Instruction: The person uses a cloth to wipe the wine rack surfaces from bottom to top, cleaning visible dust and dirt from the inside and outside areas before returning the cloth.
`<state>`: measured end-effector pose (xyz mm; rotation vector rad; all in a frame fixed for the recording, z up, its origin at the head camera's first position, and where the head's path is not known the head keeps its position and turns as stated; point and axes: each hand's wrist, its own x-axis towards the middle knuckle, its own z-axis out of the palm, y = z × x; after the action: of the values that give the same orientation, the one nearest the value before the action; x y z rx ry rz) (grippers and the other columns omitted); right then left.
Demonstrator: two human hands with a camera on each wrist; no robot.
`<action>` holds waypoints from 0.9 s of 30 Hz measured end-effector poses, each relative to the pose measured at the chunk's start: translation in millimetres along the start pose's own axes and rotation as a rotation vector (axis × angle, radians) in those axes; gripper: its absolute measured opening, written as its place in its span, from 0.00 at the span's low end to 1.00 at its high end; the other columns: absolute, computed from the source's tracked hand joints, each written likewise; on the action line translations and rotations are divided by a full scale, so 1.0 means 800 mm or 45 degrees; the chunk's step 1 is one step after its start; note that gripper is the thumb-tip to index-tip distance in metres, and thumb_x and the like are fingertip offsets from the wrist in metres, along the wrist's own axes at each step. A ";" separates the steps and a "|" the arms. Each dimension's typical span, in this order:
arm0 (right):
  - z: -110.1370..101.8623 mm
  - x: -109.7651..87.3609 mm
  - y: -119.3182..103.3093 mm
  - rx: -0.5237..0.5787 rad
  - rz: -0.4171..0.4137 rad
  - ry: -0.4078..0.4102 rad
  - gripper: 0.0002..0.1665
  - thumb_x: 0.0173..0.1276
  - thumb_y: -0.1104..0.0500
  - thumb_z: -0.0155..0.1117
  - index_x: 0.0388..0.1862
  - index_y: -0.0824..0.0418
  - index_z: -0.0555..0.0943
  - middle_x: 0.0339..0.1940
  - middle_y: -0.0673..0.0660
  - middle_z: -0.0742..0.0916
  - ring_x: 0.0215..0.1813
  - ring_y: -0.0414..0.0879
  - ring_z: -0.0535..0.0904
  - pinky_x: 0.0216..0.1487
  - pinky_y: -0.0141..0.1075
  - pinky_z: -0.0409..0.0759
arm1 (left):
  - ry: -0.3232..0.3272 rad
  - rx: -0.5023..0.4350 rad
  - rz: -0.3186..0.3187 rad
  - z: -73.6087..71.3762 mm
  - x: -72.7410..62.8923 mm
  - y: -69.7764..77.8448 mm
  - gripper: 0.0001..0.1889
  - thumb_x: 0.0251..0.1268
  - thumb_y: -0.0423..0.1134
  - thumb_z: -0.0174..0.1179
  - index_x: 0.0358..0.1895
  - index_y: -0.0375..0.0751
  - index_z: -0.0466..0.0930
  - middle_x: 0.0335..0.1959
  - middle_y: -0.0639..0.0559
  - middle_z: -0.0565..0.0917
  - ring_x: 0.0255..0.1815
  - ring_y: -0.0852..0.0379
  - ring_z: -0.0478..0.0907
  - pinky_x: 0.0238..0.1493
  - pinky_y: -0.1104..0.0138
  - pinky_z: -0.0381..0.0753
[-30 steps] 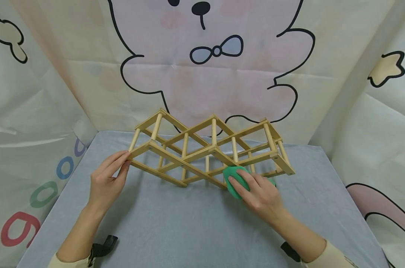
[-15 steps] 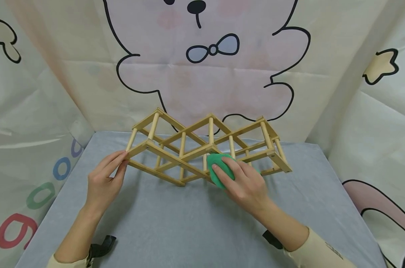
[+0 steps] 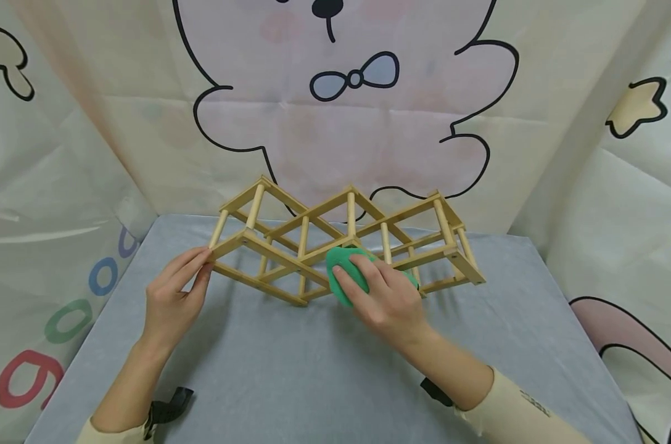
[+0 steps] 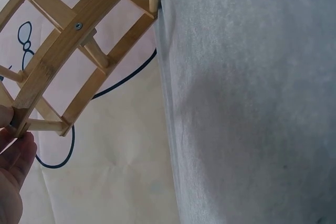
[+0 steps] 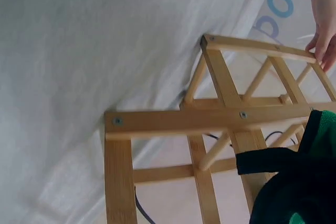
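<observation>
A foldable wooden lattice rack (image 3: pixel 299 266) of crossed slats and round dowels stands tilted, its left end raised. My left hand (image 3: pixel 174 299) pinches that end between thumb and fingers; the left wrist view shows the fingertips (image 4: pixel 21 153) at the slat's tip. A bunched green cloth (image 3: pixel 341 265) is in my right hand (image 3: pixel 388 302), held against the front slats near the rack's middle. The cloth and hand hide part of the lower slats. In the right wrist view, the green cloth (image 5: pixel 326 135) shows beside a dark strap-like piece, with the right fingers out of sight.
Beneath the rack lies a table covered in a grey-blue cloth (image 3: pixel 291 376). Close behind it hangs a pale curtain (image 3: pixel 147 135) printed with a cartoon bear, and similar printed sheets close off both sides. Black straps (image 3: pixel 171 404) sit on the wrists.
My right hand has slid the green cloth leftward and slightly upward along the front of the rack. The left hand keeps its pinch on the rack's left end.
</observation>
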<state>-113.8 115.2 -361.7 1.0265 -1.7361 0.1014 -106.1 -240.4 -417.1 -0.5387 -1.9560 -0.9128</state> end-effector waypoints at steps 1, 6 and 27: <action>0.002 -0.001 -0.002 0.003 0.004 -0.014 0.12 0.67 0.63 0.69 0.49 0.59 0.90 0.47 0.64 0.88 0.34 0.55 0.84 0.28 0.41 0.89 | 0.001 -0.002 0.000 0.000 0.000 0.000 0.25 0.49 0.09 0.69 0.53 0.26 0.88 0.48 0.33 0.88 0.47 0.41 0.85 0.60 0.79 0.79; 0.013 -0.007 -0.013 0.020 0.015 -0.103 0.14 0.67 0.62 0.69 0.51 0.59 0.89 0.48 0.64 0.87 0.33 0.55 0.84 0.25 0.40 0.87 | 0.006 -0.008 0.004 0.002 0.000 -0.001 0.25 0.48 0.09 0.69 0.52 0.26 0.88 0.47 0.33 0.88 0.46 0.38 0.85 0.60 0.78 0.78; 0.047 -0.001 -0.051 0.059 -0.063 -0.172 0.14 0.72 0.63 0.67 0.54 0.55 0.89 0.49 0.59 0.88 0.35 0.51 0.83 0.29 0.36 0.87 | -0.007 -0.016 0.004 -0.001 0.000 -0.001 0.24 0.49 0.09 0.68 0.53 0.26 0.88 0.48 0.33 0.88 0.46 0.40 0.84 0.60 0.79 0.78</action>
<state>-114.0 70.6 -394.7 1.1313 -1.8366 0.0415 -106.2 -241.8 -417.5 -0.5520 -1.9550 -0.9233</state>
